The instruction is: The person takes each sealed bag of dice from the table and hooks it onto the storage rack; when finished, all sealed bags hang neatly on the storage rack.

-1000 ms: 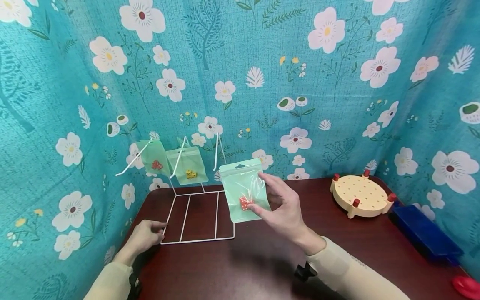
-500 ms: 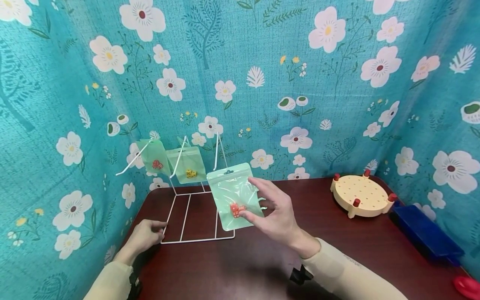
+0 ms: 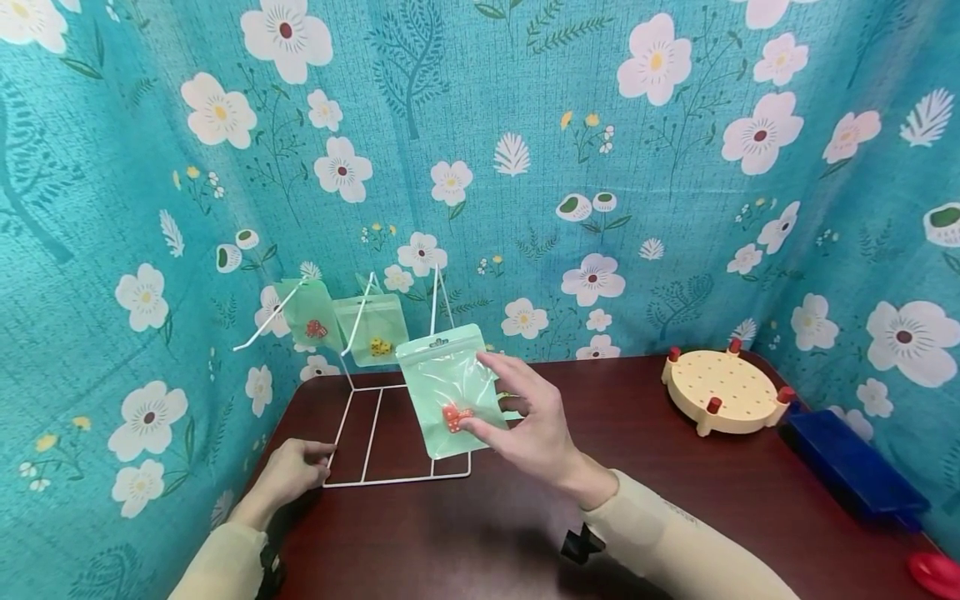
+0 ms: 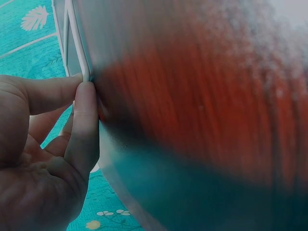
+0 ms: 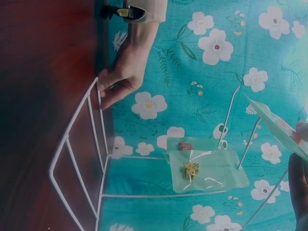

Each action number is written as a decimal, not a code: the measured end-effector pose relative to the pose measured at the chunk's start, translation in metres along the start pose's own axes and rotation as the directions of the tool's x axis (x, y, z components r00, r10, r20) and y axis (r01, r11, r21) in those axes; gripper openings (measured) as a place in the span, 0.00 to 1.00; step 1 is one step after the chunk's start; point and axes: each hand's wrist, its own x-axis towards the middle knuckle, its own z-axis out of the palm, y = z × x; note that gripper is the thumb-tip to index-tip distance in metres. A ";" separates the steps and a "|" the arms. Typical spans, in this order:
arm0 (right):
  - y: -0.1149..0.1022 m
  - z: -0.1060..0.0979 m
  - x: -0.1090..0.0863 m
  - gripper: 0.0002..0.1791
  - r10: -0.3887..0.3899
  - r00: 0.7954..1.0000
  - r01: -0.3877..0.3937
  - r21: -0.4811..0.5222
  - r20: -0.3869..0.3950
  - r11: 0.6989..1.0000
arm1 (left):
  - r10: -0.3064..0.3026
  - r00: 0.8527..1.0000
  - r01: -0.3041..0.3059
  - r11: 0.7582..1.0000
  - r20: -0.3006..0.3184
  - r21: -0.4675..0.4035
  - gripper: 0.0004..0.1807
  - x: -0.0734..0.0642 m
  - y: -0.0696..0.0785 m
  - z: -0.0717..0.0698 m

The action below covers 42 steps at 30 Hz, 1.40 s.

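Observation:
My right hand (image 3: 536,425) pinches a pale green zip bag (image 3: 442,379) by its right side, thumb in front. Orange-red dice (image 3: 453,417) with white dots show low in the bag. Its top, with a hanging hole (image 3: 438,342), is at the lower end of the right prong (image 3: 434,300) of a white wire rack (image 3: 397,480); whether they touch I cannot tell. At the rack's front left corner, my left hand (image 3: 288,473) pinches the base wire (image 4: 78,43) between thumb and finger. Two similar bags hang on the other prongs: one with red dice (image 3: 316,329), one with yellow dice (image 3: 380,347).
A cream round pegboard (image 3: 723,392) with red-tipped legs stands at the right of the dark wooden table (image 3: 600,500). Beside it lie a blue tray (image 3: 855,467) and a red object (image 3: 933,573) at the edge. Flowered teal cloth (image 3: 510,217) surrounds the table.
My right hand has carried the bag left and slightly down, towards the right prong, and the bag has tilted a little. The left hand stays on the rack.

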 end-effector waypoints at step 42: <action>0.051 0.020 0.021 0.44 0.044 0.999 -0.047 -0.147 -0.026 0.988 | 0.010 1.000 -0.010 1.000 -0.020 -0.009 0.24 0.001 -0.003 0.003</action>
